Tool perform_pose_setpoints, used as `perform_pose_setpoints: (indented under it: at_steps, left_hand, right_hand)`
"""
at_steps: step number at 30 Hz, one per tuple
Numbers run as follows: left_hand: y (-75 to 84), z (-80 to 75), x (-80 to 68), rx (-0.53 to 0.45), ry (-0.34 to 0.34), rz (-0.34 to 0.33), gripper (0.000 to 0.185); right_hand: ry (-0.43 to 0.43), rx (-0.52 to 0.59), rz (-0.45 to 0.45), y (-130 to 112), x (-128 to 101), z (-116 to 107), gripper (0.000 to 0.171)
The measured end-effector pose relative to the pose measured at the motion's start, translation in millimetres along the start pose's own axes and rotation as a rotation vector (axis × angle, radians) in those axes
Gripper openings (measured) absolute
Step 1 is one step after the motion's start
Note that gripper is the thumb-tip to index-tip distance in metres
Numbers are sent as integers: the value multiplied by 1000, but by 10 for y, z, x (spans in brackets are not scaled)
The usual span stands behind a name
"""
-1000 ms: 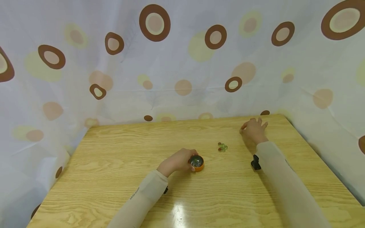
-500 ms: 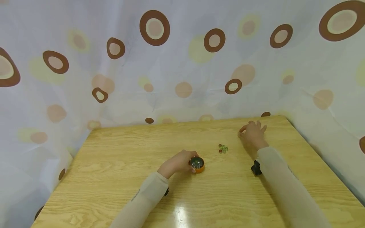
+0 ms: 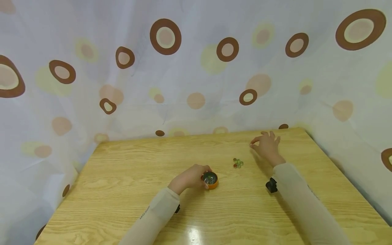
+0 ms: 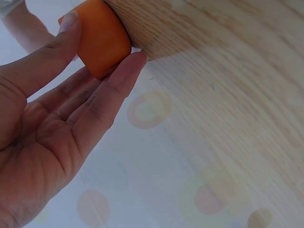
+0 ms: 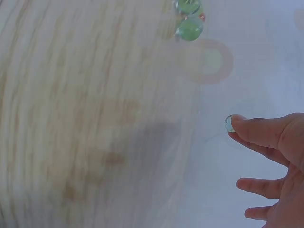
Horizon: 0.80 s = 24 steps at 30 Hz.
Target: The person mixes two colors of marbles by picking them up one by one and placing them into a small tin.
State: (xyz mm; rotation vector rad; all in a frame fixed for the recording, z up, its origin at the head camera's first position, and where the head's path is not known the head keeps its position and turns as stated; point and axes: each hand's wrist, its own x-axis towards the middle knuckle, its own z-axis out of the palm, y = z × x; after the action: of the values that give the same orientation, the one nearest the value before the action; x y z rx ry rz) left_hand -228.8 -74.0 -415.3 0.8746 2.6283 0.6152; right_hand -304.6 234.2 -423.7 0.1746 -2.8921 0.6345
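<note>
One orange bowl (image 3: 210, 180) stands on the table (image 3: 122, 177), gripped at its side by the left hand (image 3: 189, 177). About five beads (image 3: 237, 163) lie left of the right hand (image 3: 267, 147); the count is blurred. Only the right wrist view shows one clear bead (image 5: 229, 123) pinched at the fingertips (image 5: 240, 126).

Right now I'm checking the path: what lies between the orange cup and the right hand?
In the head view, a small cluster of glass beads lies between the orange cup and right hand.

Glossy wood-grain tabletop (image 3: 122, 177); clear glass beads (image 3: 238, 163); smooth matt orange plastic bowl (image 4: 102, 40); printed cloth backdrop (image 3: 196, 75).
</note>
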Motion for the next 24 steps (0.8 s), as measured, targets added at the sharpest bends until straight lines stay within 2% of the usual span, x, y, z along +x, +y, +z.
perform_pose_setpoints:
  at_steps: [15, 24]
  left_hand:
    - [-26, 18, 14, 8, 7, 9, 52]
    - [-2, 16, 14, 15, 8, 0, 52]
  right_hand:
    - [74, 14, -79, -323, -111, -39, 20]
    - [77, 4, -157, -587, -252, -28, 17]
